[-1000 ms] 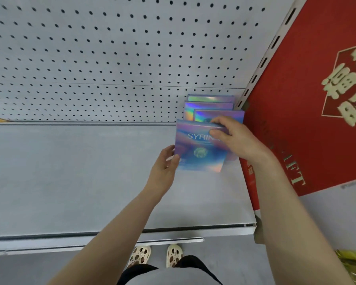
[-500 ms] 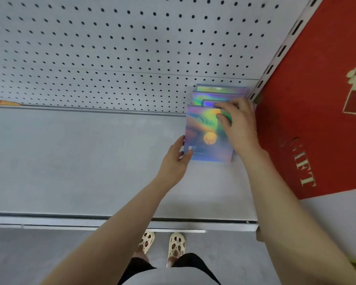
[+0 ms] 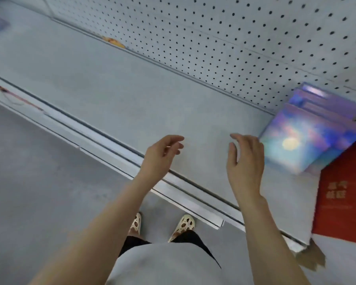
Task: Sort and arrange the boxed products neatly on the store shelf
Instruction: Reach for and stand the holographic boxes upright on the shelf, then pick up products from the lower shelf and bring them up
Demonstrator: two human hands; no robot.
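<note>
With boxes (image 3: pixel 308 140) leaning against the pegboard (image 3: pixel 255 38) for support, hovered over the shelf (image 3: pixel 111 89), left hand (image 3: pixel 162 155) and right hand (image 3: pixel 245 161) loose-fingered, grip empty.

1 head-worn view looks steeply down, tilted, over the shelf (image 3: pixel 132 95) and floor (image 3: pixel 29 182).

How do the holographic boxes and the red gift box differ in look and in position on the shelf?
The holographic boxes shimmer blue, purple and pink; the red gift box is plain red with pale lettering. The holographic boxes are several, set one behind another up to the pegboard; the red gift box is a single item. The holographic boxes stand at the back of the shelf; the red gift box reaches its front edge. Both are at the shelf's right end, and neither hand touches them.
</note>
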